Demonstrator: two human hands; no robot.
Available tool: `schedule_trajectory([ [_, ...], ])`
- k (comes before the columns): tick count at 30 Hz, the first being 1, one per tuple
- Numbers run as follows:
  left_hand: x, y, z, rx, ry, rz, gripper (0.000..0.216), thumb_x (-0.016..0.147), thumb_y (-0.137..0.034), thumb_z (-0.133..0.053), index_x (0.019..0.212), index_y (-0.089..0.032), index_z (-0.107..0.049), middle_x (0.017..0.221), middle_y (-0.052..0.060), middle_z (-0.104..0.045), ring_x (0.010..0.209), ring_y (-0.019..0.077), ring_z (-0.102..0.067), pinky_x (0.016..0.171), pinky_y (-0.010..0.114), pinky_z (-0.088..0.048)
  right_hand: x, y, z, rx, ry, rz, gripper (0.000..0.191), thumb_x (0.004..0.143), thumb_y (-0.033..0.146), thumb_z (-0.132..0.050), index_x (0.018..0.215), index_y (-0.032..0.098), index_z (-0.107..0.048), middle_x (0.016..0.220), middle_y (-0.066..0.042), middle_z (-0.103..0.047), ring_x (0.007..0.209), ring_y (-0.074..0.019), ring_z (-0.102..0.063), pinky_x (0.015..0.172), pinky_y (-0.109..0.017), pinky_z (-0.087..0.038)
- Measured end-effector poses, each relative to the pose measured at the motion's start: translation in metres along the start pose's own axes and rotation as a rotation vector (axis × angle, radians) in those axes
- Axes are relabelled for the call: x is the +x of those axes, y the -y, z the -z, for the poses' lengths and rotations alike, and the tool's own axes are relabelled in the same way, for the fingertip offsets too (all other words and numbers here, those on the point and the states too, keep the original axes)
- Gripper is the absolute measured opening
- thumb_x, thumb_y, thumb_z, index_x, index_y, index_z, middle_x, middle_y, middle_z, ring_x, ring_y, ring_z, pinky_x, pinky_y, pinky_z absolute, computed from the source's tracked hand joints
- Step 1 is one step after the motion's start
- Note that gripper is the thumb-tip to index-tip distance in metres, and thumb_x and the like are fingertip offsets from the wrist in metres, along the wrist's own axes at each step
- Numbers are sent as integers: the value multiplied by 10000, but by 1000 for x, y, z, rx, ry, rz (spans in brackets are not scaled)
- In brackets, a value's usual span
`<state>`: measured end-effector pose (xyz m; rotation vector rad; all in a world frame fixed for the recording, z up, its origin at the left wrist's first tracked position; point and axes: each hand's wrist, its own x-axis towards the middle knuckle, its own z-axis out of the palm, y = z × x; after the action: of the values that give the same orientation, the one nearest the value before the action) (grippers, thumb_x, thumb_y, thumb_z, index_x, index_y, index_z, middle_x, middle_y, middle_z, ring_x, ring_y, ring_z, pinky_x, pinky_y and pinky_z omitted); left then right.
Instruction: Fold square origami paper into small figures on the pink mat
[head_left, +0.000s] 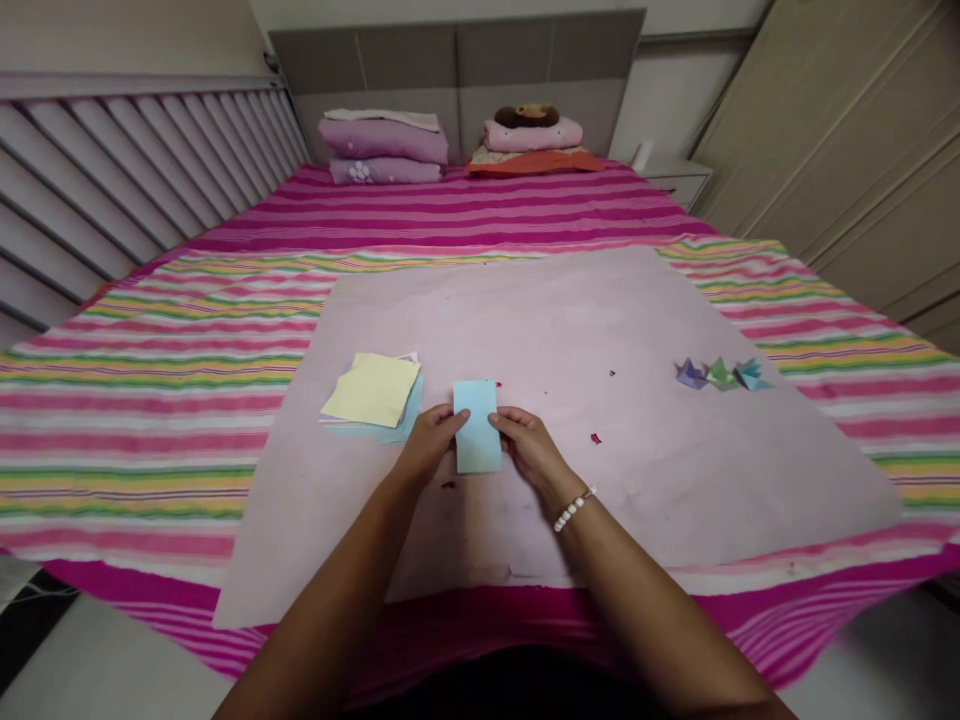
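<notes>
lightly, both hands (439, 435) (523, 436) pinch the blue paper's (478, 440) opposite side edges.

no readable text, no labels or brands, no numbers, no signs legible anywhere in view

Light-blue paper (478, 440): plain oblong (longer than wide), pinched at both long edges between hands (430, 440).

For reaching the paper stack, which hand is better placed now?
Likely the left hand: the paper stack lies close by, further left, while the right hand is farther off. Both hold the blue paper.
</notes>
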<state>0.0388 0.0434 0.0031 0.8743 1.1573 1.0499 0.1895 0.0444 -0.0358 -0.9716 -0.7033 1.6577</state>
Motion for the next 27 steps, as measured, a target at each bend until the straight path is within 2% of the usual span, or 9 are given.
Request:
schedule_trajectory([
  [5, -2, 4, -1, -11, 46, 55, 381, 522, -301, -842, 826, -110, -713, 694, 52, -711, 599, 170, -619, 603, 294, -479, 2, -4, 2, 32, -46, 29, 216, 591, 303, -799, 725, 183, -679, 658, 15, -686, 564, -106, -587, 564, -224, -485],
  [8, -2, 8, 1, -47, 33, 69, 362, 522, -283, -840, 805, -93, -716, 678, 65, -719, 605, 186, -633, 638, 319, -494, 0, -6, 3, 56, -50, 57, 265, 643, 348, -765, 850, 200, -690, 715, 7, -693, 607, -117, -602, 594, -246, -498],
  [11, 1, 9, 4, -117, -17, 54, 334, 578, -309, -801, 820, -100, -705, 696, 65, -726, 636, 195, -655, 686, 339, -510, -4, -8, 5, 60, 9, 111, 442, 677, 339, -745, 1101, 262, -646, 890, -18, -715, 716, -143, -637, 668, -289, -518],
  [14, 6, 8, 5, -184, -62, 39, 313, 596, -278, -779, 841, -105, -691, 738, 75, -736, 692, 212, -678, 725, 360, -523, -7, -11, 9, -2, 129, 179, 547, 624, 233, -783, 1146, 308, -638, 1161, -34, -657, 914, -165, -630, 784, -307, -515],
  [17, 9, 8, 4, -234, -83, 33, 290, 607, -238, -760, 853, -106, -683, 777, 90, -741, 760, 231, -689, 755, 376, -531, -8, -14, 12, -111, 195, 243, 483, 615, 209, -786, 1078, 303, -686, 1339, -28, -535, 1030, -174, -590, 812, -286, -510],
  [20, 8, 9, 2, -268, -77, 47, 280, 616, -208, -741, 868, -106, -679, 794, 97, -742, 820, 247, -691, 782, 383, -534, -10, -17, 11, -219, 206, 284, 385, 645, 227, -775, 1018, 303, -720, 1418, -22, -436, 917, -140, -621, 775, -272, -517],
  [22, 5, 10, 2, -281, -63, 71, 266, 625, -196, -728, 868, -100, -679, 787, 102, -742, 832, 255, -692, 787, 391, -536, -11, -18, 10, -265, 199, 309, 324, 666, 239, -765, 982, 301, -735, 1385, -28, -465, 908, -141, -625, 782, -279, -517],
  [25, 1, 9, 3, -295, -42, 101, 225, 647, -187, -702, 852, -96, -681, 781, 109, -740, 826, 257, -693, 794, 399, -539, -12, -18, 6, -303, 176, 383, 208, 702, 248, -738, 906, 287, -755, 1266, -46, -558, 1072, -186, -581, 850, -295, -496],
  [27, 0, 8, 4, -307, -35, 108, 203, 648, -169, -686, 838, -99, -679, 784, 111, -739, 842, 260, -692, 810, 404, -536, -13, -17, 4, -322, 158, 413, 145, 723, 251, -720, 859, 280, -760, 1202, -55, -592, 1106, -194, -565, 883, -307, -483],
])
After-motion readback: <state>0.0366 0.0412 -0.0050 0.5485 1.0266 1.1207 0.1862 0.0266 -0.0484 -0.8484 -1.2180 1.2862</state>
